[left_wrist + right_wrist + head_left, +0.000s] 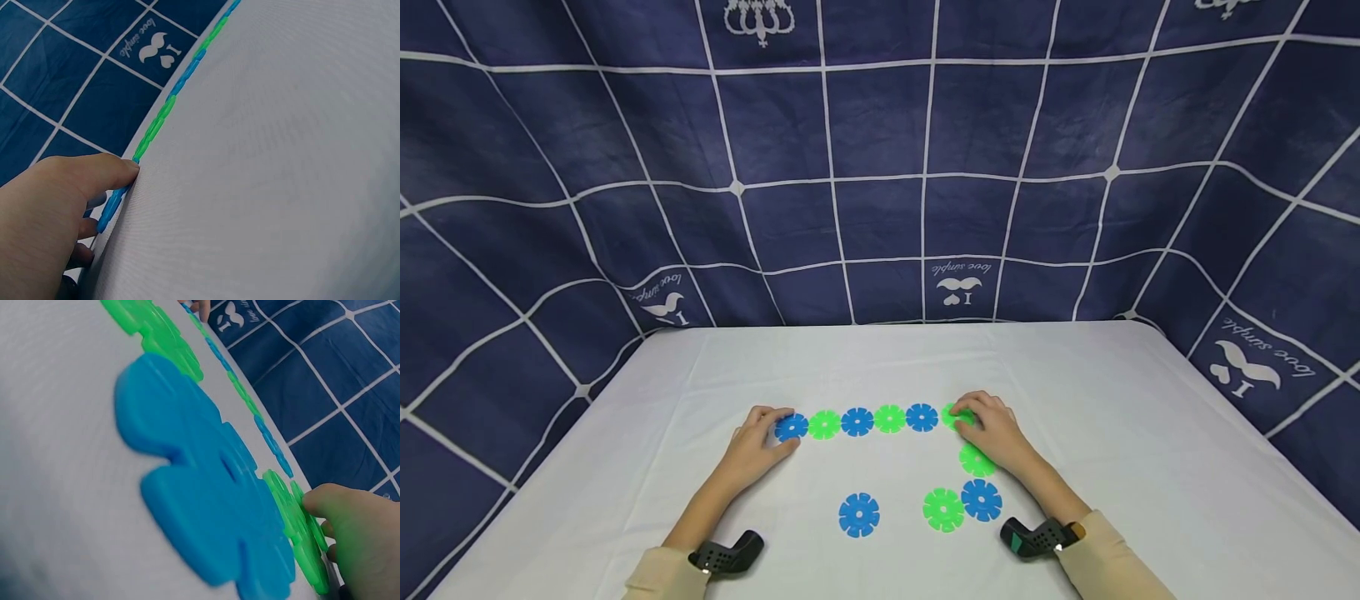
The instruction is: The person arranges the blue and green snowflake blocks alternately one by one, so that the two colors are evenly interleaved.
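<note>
A row of flat notched plastic discs, green alternating with blue, crosses the white table. At the row's left end my left hand (758, 443) holds a blue disc (792, 427) by its edges, thumb on the near side and fingers on the far side. A green disc (955, 416) at the right end is gripped by my right hand (995, 429), which partly covers it. Below that hand lies another green disc (977, 460), then a blue disc (200, 469), large in the right wrist view.
Nearer me, a green disc (943, 510) lies beside the lower blue one. A separate blue disc (859, 515) lies farther left. Dark blue cloth (880, 217) with white lines hangs behind and beside the white-covered table (880, 358). Each wrist wears a black device (727, 552).
</note>
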Available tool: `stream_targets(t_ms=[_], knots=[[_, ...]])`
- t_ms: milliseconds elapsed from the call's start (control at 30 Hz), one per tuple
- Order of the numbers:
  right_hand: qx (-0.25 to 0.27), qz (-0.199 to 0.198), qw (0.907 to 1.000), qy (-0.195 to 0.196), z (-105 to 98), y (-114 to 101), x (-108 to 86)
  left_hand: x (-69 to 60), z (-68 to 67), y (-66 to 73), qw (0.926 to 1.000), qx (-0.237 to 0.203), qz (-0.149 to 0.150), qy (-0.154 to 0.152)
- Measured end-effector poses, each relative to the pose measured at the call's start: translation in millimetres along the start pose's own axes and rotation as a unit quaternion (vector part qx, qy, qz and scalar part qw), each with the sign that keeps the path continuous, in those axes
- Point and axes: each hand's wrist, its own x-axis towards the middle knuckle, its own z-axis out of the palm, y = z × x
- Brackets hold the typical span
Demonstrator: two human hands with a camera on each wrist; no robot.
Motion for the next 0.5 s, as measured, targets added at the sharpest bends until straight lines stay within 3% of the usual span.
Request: stream_targets(t_ms=[500], knots=[[-0.014, -0.033, 0.9993, 0.008, 0.6, 1.7, 0.4, -0.1, 0.2, 0.2, 1.0000, 0.002, -0.002, 0.002]])
